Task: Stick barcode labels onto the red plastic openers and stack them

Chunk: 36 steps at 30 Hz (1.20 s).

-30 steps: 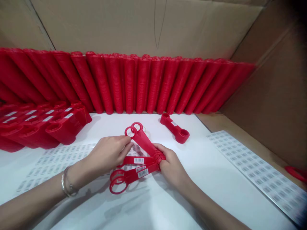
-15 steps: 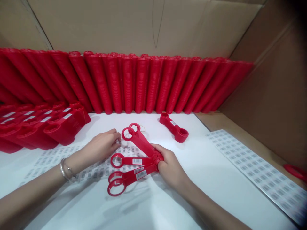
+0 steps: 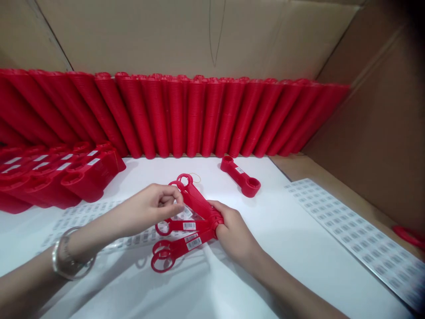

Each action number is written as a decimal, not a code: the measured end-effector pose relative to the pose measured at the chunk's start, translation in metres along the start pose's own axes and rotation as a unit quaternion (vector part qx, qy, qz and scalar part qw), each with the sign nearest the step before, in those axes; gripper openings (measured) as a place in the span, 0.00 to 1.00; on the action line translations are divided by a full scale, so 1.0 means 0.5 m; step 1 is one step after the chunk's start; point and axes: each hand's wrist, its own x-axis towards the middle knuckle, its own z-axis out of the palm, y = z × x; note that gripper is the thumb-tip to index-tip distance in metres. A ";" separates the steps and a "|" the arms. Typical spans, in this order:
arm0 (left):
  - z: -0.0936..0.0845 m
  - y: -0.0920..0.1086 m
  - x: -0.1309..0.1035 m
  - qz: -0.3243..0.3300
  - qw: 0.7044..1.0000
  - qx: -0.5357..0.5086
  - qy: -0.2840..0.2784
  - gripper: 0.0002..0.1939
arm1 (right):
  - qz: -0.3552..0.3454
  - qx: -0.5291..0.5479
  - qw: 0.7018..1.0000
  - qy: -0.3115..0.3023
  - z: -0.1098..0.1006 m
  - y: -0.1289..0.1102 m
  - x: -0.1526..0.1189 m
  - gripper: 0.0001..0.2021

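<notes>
My right hand (image 3: 232, 226) grips a fan of several red plastic pieces (image 3: 195, 201) by their joined ends, with their ring ends spread toward the left. White barcode labels (image 3: 194, 243) show on the lower pieces. Over the upper pieces is my left hand (image 3: 162, 204), its thumb and index finger pinched together near a ring; what they hold, if anything, is too small to make out. A sheet of barcode labels (image 3: 136, 239) lies on the white table (image 3: 285, 266), partly under my left forearm.
Tall stacks of red pieces (image 3: 194, 119) line the back. Labelled red stacks (image 3: 83, 177) stand at left. A short labelled stack (image 3: 241, 177) lies behind my right hand. Another label sheet (image 3: 358, 235) is at right, beside cardboard walls (image 3: 365, 128).
My left hand has moved right, from beside the fan to over its upper pieces, with thumb and index finger now pinched. My right hand still holds the fan, almost unmoved.
</notes>
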 end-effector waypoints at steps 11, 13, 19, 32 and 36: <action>0.047 -0.020 0.025 -0.037 0.988 -0.150 0.016 0.09 | -0.015 0.011 1.000 -0.004 0.002 -0.007 -0.005 0.29; 0.049 -0.022 0.026 -0.038 0.988 -0.146 0.022 0.10 | -0.014 0.006 1.000 -0.005 0.002 -0.008 -0.006 0.29; 0.057 -0.023 0.029 -0.050 0.989 -0.133 0.034 0.11 | -0.028 -0.011 1.000 -0.002 0.003 -0.008 -0.006 0.29; 0.067 -0.008 0.024 -0.009 0.995 -0.018 0.096 0.12 | -0.029 -0.026 0.999 -0.006 0.005 -0.007 -0.007 0.28; 0.084 -0.024 0.017 0.063 0.961 0.203 0.175 0.12 | -0.030 0.010 0.999 -0.017 0.005 -0.008 -0.008 0.28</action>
